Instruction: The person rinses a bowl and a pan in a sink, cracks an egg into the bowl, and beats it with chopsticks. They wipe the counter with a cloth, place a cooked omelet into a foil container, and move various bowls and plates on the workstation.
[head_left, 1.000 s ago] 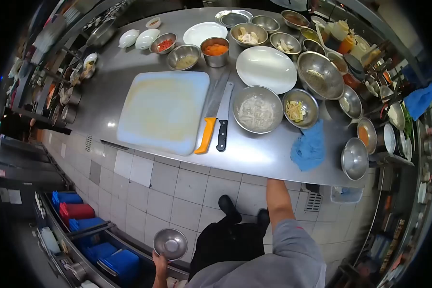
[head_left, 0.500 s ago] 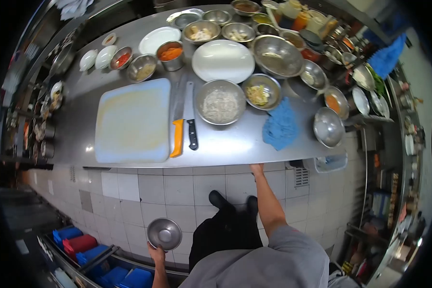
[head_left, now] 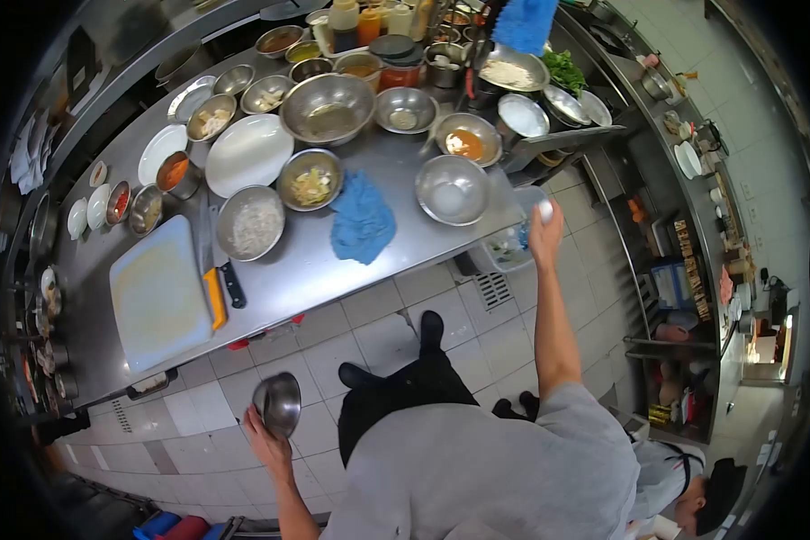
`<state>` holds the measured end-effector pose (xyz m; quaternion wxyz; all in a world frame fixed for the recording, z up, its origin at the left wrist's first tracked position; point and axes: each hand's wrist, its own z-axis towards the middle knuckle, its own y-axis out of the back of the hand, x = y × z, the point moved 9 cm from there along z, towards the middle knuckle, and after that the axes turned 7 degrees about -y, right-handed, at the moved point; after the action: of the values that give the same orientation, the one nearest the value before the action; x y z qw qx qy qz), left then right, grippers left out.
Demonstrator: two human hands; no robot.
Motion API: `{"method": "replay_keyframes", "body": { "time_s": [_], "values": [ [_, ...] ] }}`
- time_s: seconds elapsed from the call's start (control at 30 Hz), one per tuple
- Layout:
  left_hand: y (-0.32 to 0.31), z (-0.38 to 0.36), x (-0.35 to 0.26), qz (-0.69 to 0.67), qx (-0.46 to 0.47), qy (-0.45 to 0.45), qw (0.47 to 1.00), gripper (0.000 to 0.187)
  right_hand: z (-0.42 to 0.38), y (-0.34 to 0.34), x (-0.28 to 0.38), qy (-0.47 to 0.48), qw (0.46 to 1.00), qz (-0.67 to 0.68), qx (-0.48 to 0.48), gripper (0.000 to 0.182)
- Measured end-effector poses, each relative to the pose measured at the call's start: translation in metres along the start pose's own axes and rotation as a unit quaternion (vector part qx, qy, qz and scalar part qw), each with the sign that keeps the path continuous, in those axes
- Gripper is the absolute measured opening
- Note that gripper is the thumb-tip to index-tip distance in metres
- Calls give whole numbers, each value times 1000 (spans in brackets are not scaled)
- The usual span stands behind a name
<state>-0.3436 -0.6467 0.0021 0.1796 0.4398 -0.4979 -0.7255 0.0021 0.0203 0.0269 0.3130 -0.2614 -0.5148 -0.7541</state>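
Note:
My left hand (head_left: 259,436) grips the rim of a steel mixing bowl (head_left: 279,403), held tilted over the floor in front of the table. Nothing shows in the part of the bowl I can see. My right hand (head_left: 545,239) is closed round a small white egg (head_left: 545,211), beyond the table's right corner. Below that hand is a clear plastic tub (head_left: 499,256) with scraps in it. Closest to the egg on the table stands a steel bowl (head_left: 453,190) with something whitish at its bottom.
On the steel table (head_left: 279,292) lie a white cutting board (head_left: 157,292), an orange-handled knife (head_left: 214,295), a black-handled knife (head_left: 232,284) and a blue cloth (head_left: 363,216). Several bowls of ingredients stand behind. Another person (head_left: 666,477) is at lower right, close behind me.
My view has turned right. My right hand, earlier at the table's front edge, has come up at the right corner with the egg. My left hand still holds the bowl, now tilted more.

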Motion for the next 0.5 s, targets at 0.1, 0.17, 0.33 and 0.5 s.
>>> {"method": "replay_keyframes", "body": {
  "time_s": [0.1, 0.17, 0.33, 0.5],
  "values": [
    [-20, 34, -65, -82, -29, -10, 996, 59, 75, 1, 52, 67, 995, 67, 7, 47],
    [-44, 55, -104, -181, -49, 1, 982, 58, 111, 1, 74, 95, 991, 95, -11, 47],
    [-109, 105, -259, -416, -2, 49, 908, 54, 149, -47, 71, 164, 983, 15, 84, 47],
    [-183, 150, -353, -523, 41, 67, 849, 61, 173, -89, 21, -92, 883, 370, 272, 41]
  ]
}}
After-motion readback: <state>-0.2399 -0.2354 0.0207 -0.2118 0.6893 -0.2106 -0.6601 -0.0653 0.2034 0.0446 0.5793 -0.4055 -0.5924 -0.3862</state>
